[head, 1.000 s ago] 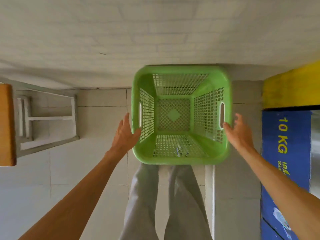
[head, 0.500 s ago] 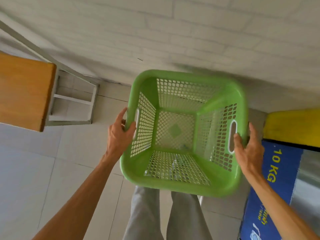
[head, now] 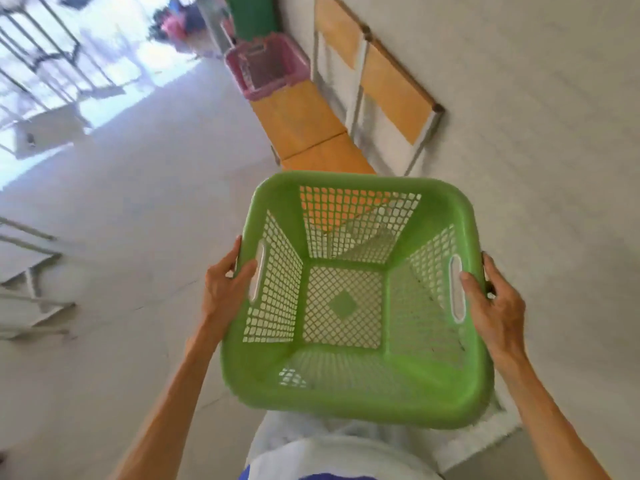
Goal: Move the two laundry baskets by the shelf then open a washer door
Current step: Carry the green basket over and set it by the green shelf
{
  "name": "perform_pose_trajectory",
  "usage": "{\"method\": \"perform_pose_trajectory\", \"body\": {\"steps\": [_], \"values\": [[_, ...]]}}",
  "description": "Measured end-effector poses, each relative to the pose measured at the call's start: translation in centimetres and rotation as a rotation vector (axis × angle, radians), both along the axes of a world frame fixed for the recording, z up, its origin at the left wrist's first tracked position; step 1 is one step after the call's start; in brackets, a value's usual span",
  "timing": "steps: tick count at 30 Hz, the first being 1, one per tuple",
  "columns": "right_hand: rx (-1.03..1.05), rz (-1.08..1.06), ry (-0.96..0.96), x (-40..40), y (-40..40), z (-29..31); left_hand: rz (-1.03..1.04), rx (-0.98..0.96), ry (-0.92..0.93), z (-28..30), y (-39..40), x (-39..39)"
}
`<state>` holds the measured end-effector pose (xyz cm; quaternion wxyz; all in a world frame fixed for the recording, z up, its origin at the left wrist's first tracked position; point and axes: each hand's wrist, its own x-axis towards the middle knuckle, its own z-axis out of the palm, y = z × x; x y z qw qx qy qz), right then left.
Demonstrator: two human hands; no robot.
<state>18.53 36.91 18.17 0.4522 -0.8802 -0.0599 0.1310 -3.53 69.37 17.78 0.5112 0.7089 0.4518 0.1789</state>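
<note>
An empty green laundry basket (head: 360,393) with lattice walls hangs in front of my waist, lifted off the floor. My left hand (head: 225,289) grips its left rim at the handle slot, and my right hand (head: 495,306) grips the right rim at the other slot. Farther ahead, a pink laundry basket (head: 266,65) stands on the floor at the far end of a wooden shelf (head: 301,126) with a metal frame, set along the white wall. No washer is in view.
The shelf's upper wooden boards (head: 391,88) lean along the wall on the right. White metal frames (head: 31,292) stand at the left edge. A green panel (head: 251,15) and a bright doorway area (head: 69,64) lie at the far end of the tiled floor.
Both hands closed on the green basket's handles and lifted it. The view has swung left, away from the blue washer, toward the shelf and the pink basket.
</note>
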Motion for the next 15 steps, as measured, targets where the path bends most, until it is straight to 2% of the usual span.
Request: {"method": "perform_pose_trajectory", "body": {"steps": [8, 15], "values": [[0.093, 0.416, -0.122, -4.3, 29.7, 4.1, 0.34, 0.077, -0.095, 5.6, 18.2, -15.1], [0.172, 0.608, -0.162, -8.3, 47.9, 5.9, 0.467, 0.17, -0.066, 6.8, 31.4, -22.4]]}}
